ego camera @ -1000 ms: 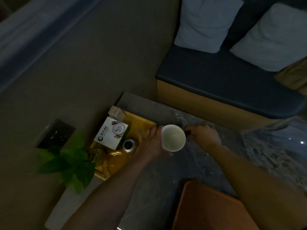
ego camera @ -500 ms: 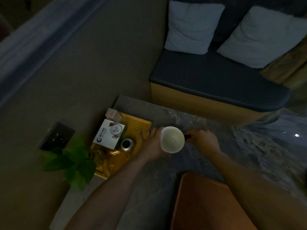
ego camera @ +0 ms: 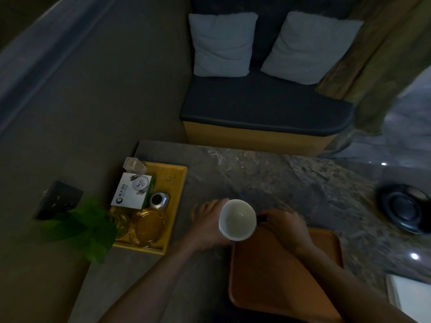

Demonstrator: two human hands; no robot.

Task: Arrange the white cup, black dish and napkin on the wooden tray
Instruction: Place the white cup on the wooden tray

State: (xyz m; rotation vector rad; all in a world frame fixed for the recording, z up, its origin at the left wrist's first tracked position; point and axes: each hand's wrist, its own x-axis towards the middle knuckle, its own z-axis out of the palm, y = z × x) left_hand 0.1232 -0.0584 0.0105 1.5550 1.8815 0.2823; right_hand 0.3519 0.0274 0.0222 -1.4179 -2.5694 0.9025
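White cup (ego camera: 238, 219) empty, in left hand (ego camera: 207, 227) grip | right hand (ego camera: 283, 226) grip unclear | wooden tray (ego camera: 263, 276) bare

The white cup (ego camera: 238, 219) looks like smooth glazed ceramic with a soft sheen. The wooden tray (ego camera: 279, 271) shows a matt, orange-brown finish. The tabletop (ego camera: 291, 183) reads as mottled grey stone, slightly glossy. The yellow tray (ego camera: 177, 187) looks like pale wood. On it, clear glass jars (ego camera: 149, 223) glint, and a paper box (ego camera: 131, 191) sits matt.
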